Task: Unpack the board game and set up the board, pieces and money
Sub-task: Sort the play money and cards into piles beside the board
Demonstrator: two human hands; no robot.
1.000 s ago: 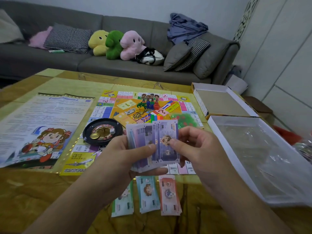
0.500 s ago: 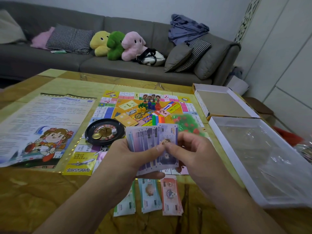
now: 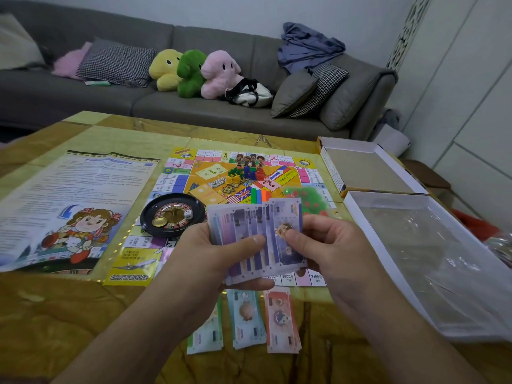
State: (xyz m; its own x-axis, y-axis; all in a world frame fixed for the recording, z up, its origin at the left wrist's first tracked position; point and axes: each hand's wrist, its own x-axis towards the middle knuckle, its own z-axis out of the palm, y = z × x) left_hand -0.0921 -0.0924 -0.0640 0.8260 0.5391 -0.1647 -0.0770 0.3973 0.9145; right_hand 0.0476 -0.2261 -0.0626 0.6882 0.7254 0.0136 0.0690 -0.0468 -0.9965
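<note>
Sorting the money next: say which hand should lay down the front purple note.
Right hand: it already pinches the front purple note, while the left hand holds the fanned stack.

purple notes (image 3: 257, 234): fanned, upright | board (image 3: 241, 187): flat, open | three note piles (image 3: 246, 320): near edge

The notes fanned in my hands (image 3: 256, 236) are purple and lilac, with a little blue at the left edge. On the mottled yellow-gold table (image 3: 55, 314) lie three piles: green-and-white (image 3: 206, 335), pale blue (image 3: 246, 318) and orange-red (image 3: 281, 321). The board (image 3: 219, 176) is yellow and orange, edged with pink, blue and white squares. The wheel (image 3: 171, 214) is black with a red, gold-toned centre, I think. Across the grey sofa (image 3: 83, 98) sit yellow (image 3: 166, 69), green (image 3: 191, 72) and pink (image 3: 219, 73) plush toys, beside a black-and-white houndstooth cushion (image 3: 116, 63).
</note>
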